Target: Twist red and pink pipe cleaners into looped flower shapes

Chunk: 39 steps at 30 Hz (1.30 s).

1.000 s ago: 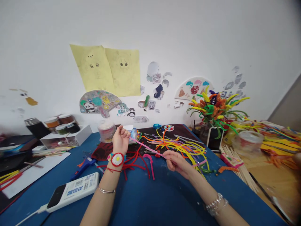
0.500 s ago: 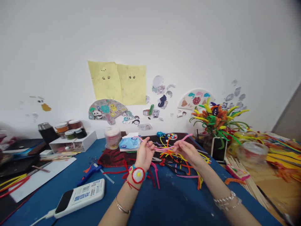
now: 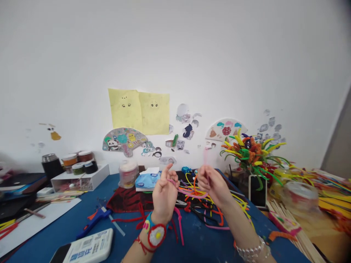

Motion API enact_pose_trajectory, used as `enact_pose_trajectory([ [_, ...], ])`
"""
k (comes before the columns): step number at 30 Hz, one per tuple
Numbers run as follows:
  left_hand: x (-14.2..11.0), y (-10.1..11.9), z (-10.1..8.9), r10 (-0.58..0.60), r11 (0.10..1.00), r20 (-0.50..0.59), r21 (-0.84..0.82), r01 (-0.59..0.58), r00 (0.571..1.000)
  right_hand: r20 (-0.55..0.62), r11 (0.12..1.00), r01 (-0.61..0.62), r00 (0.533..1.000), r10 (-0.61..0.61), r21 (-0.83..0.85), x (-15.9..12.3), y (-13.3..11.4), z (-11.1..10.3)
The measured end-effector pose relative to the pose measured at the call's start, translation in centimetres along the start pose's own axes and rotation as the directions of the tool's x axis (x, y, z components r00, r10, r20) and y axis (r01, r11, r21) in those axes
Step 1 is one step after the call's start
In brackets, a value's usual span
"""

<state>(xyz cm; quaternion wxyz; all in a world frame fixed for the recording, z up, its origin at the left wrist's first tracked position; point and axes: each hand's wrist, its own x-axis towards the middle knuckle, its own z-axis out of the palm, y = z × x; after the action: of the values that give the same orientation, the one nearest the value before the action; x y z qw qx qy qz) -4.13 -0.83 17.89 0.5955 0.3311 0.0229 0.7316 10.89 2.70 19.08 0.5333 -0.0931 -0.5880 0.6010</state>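
A pink pipe cleaner (image 3: 193, 194) sags between my two hands above the table. My left hand (image 3: 165, 190) has its palm turned up, with some fingers curled over one end and another finger pointing upward. My right hand (image 3: 213, 185) is closed around the other part, and a blurred pink tip sticks up above its fist. Behind and below the hands lies a pile of yellow, orange and purple pipe cleaners (image 3: 216, 204). Black-handled scissors (image 3: 199, 212) lie partly under the pile. Another pink pipe cleaner (image 3: 180, 226) is bent beside my left wrist.
A blue glue gun (image 3: 91, 223) and a white power bank (image 3: 90, 248) lie on the left. A tissue pack (image 3: 148, 180) and a lidded tub (image 3: 128, 174) stand at the back. A bouquet of pipe-cleaner flowers (image 3: 251, 153) and a propped phone (image 3: 257, 191) are on the right.
My right hand has turned upright and closed more, raising its end of the pipe cleaner. My left hand has rolled palm-up. The stretched strand now sags, and the view has tilted upward.
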Motion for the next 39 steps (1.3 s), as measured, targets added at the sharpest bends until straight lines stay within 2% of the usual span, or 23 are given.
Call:
enact_pose_trajectory([
  [4, -0.8, 0.2, 1.5, 0.013, 0.998, 0.039, 0.068, -0.016, 0.999, 0.078, 0.923, -0.212, 0.965, 0.249, -0.32, -0.9, 0.4, 1.0],
  [7, -1.0, 0.2, 1.5, 0.069, 0.979, 0.066, 0.185, -0.08, 0.995, 0.162, 0.883, -0.28, 0.918, 0.361, -0.377, -1.6, 0.8, 2.1],
  [9, -1.1, 0.0, 1.2, 0.104, 0.936, 0.089, 0.327, -0.128, 0.991, 0.16, 0.887, -0.303, 0.913, 0.375, -0.347, -1.8, 1.3, 2.8],
  [12, -1.1, -0.3, 1.0, 0.12, 0.851, 0.103, 0.501, -0.156, 0.987, 0.05, 0.93, -0.306, 0.945, 0.322, -0.202, -1.5, 2.2, 3.4],
  [16, -0.8, -0.5, 1.1, 0.192, 0.834, 0.019, 0.523, -0.173, 0.981, -0.044, 0.966, -0.247, 0.967, 0.251, 0.08, -0.8, 3.0, 3.0],
  [18, -0.6, -0.5, 0.9, 0.221, 0.81, -0.039, 0.564, -0.161, 0.974, -0.078, 0.966, -0.206, 0.972, 0.22, 0.155, -0.6, 3.2, 2.6],
  [20, -0.3, -0.5, 0.4, 0.225, 0.746, -0.061, 0.652, -0.132, 0.972, -0.091, 0.964, -0.188, 0.974, 0.208, 0.188, -0.5, 3.3, 2.2],
  [24, 0.3, -0.3, -0.7, 0.219, 0.62, -0.047, 0.778, -0.102, 0.975, -0.025, 0.942, -0.238, 0.968, 0.251, 0.236, -0.3, 3.4, 1.8],
  [27, 0.6, 0.3, -1.0, 0.224, 0.571, 0.016, 0.808, -0.144, 0.975, 0.028, 0.915, -0.323, 0.945, 0.326, 0.243, -0.2, 3.3, 1.7],
  [29, 0.7, 0.9, -1.1, 0.204, 0.551, 0.062, 0.818, -0.167, 0.977, 0.047, 0.895, -0.369, 0.928, 0.369, 0.251, -0.2, 3.1, 1.6],
  [33, 0.8, 1.5, -1.1, 0.131, 0.542, 0.081, 0.829, -0.14, 0.988, 0.084, 0.867, -0.41, 0.911, 0.404, 0.282, -0.2, 2.9, 1.5],
  [39, 0.7, 1.3, -1.0, 0.153, 0.507, 0.183, 0.829, -0.236, 0.971, 0.142, 0.852, -0.436, 0.9, 0.412, 0.29, -0.3, 2.8, 1.6],
])
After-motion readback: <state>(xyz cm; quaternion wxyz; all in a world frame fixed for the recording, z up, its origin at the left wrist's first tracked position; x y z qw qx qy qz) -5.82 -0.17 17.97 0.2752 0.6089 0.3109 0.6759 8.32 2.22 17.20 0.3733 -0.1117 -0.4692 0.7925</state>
